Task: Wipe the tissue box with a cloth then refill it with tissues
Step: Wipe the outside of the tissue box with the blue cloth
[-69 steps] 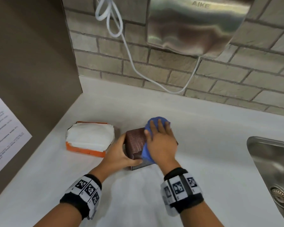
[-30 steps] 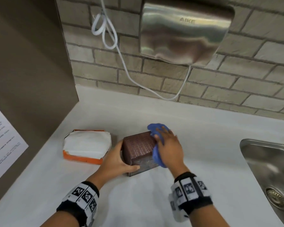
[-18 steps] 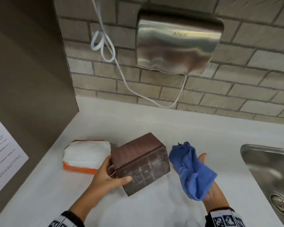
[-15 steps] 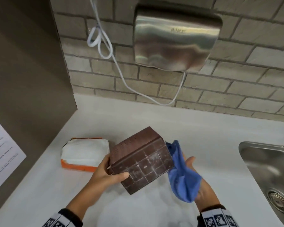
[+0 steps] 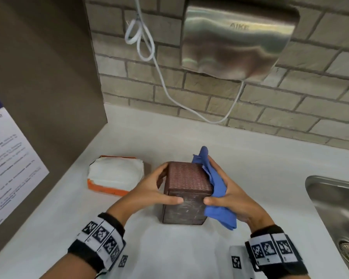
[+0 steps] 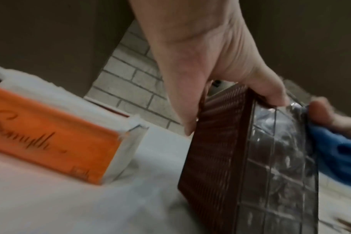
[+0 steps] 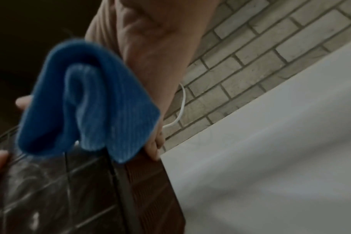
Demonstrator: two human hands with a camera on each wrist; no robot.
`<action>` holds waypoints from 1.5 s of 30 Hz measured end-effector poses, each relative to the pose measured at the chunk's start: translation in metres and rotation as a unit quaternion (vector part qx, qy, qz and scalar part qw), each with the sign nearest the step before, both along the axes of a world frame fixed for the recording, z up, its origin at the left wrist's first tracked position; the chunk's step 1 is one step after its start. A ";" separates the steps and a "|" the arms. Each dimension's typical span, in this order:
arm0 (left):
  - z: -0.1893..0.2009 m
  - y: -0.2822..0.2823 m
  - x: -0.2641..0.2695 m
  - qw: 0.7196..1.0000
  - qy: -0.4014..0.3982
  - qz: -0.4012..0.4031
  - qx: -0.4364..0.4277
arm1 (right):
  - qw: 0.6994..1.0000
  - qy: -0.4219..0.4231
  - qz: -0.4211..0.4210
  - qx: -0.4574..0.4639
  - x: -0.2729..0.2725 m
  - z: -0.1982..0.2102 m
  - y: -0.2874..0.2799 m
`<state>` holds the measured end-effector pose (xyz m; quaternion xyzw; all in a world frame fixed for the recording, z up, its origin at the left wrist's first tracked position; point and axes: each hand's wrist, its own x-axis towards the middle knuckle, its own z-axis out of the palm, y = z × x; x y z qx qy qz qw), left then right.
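Observation:
The brown tissue box [image 5: 186,190] stands on end on the white counter [image 5: 169,248]. My left hand [image 5: 159,188] grips its left side, thumb on the glossy front face. My right hand [image 5: 228,190] presses the blue cloth [image 5: 216,186] against the box's right side, thumb on the front edge. In the left wrist view my left hand [image 6: 210,71] clasps the tissue box [image 6: 240,158] at its top corner, with the blue cloth [image 6: 339,150] beyond. In the right wrist view the blue cloth [image 7: 86,101] hangs folded from my palm over the tissue box [image 7: 70,190].
An orange pack of white tissues [image 5: 115,176] lies left of the box, close to a brown side wall [image 5: 44,77] with a paper notice. A steel sink [image 5: 334,208] is at the right. A hand dryer [image 5: 236,41] and its white cable [image 5: 163,87] hang on the brick wall.
The box was lifted and tilted in my left hand while the cloth lay loose in my right palm. Now the box stands upright and my right hand clamps the cloth to its right side.

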<state>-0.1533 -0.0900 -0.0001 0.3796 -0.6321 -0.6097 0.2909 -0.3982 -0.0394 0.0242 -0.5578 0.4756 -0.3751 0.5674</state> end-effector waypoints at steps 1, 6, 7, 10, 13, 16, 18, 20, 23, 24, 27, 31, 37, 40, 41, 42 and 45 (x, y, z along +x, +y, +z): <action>-0.004 -0.001 -0.003 1.000 0.013 0.018 -0.002 | 1.000 0.004 -0.005 -0.003 -0.002 0.001 0.001; -0.016 0.002 -0.011 0.995 0.039 0.084 -0.037 | 0.979 0.131 -0.085 -0.130 0.024 0.027 0.001; -0.016 0.002 -0.012 0.994 0.042 0.085 -0.047 | 0.947 0.255 -0.101 -0.165 0.037 0.026 -0.002; -0.010 0.002 -0.016 0.991 0.005 0.095 -0.095 | 0.792 0.566 -0.080 -0.213 0.091 0.007 -0.004; -0.007 0.001 -0.018 0.978 -0.092 0.143 -0.122 | 0.762 0.592 -0.062 -0.255 0.125 0.000 -0.002; -0.011 0.000 -0.016 0.977 -0.095 0.134 -0.136 | 0.764 0.571 -0.085 -0.286 0.100 0.000 -0.016; -0.011 -0.001 -0.017 0.978 -0.086 0.116 -0.148 | 0.808 0.535 -0.120 -0.217 0.070 0.005 -0.025; -0.013 -0.002 -0.017 0.977 -0.095 0.113 -0.157 | 0.861 0.469 -0.159 -0.113 0.051 0.009 -0.031; -0.013 -0.003 -0.018 0.974 -0.092 0.119 -0.168 | 0.807 0.556 -0.158 -0.120 0.069 0.005 -0.028; -0.013 -0.003 -0.019 0.972 -0.089 0.129 -0.173 | 0.776 0.593 -0.145 -0.161 0.087 0.004 -0.022; -0.011 -0.002 -0.022 0.972 -0.099 0.143 -0.161 | 0.751 0.604 -0.094 -0.249 0.124 -0.001 -0.009; -0.010 -0.001 -0.020 0.973 -0.091 0.124 -0.171 | 0.787 0.558 -0.119 -0.236 0.080 0.001 -0.023; -0.014 -0.007 -0.022 0.971 -0.113 0.133 -0.165 | 0.762 0.599 -0.154 -0.193 0.100 0.000 -0.025; -0.018 -0.005 -0.023 0.963 -0.113 0.167 -0.182 | 0.750 0.591 -0.114 -0.274 0.132 -0.008 -0.014; -0.018 -0.004 -0.024 0.965 -0.113 0.164 -0.169 | 0.759 0.578 -0.114 -0.277 0.127 -0.005 -0.014; -0.012 -0.002 -0.024 0.969 -0.107 0.157 -0.158 | 0.766 0.564 -0.126 -0.281 0.116 -0.006 -0.018; -0.010 0.000 -0.021 0.974 -0.109 0.120 -0.158 | 0.806 0.517 -0.176 -0.229 0.071 -0.005 -0.029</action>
